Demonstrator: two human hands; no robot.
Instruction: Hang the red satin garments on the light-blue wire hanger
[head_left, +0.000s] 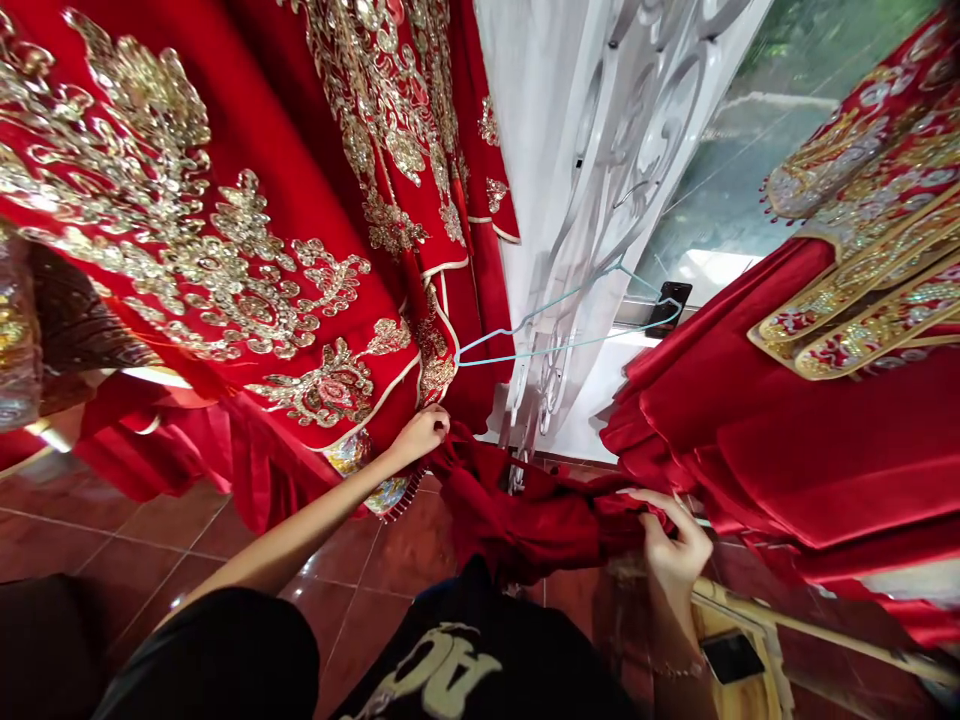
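Note:
A plain red cloth (pixel 525 515) stretches between my two hands low in the middle. My left hand (pixel 421 433) is closed on its left end, right below the hem of a red garment with gold embroidery (pixel 247 250). My right hand (pixel 671 540) grips the cloth's right end with curled fingers, next to a pile of red satin (pixel 787 440). A light blue wire hanger (pixel 570 320) hangs just above the cloth.
More red embroidered garments hang at the top centre (pixel 405 120) and lie at the right (pixel 870 260). A white ornate window grille (pixel 630 150) with a white curtain stands behind. A dark phone (pixel 666 305) rests on the sill. The floor is red-brown tile (pixel 150 540).

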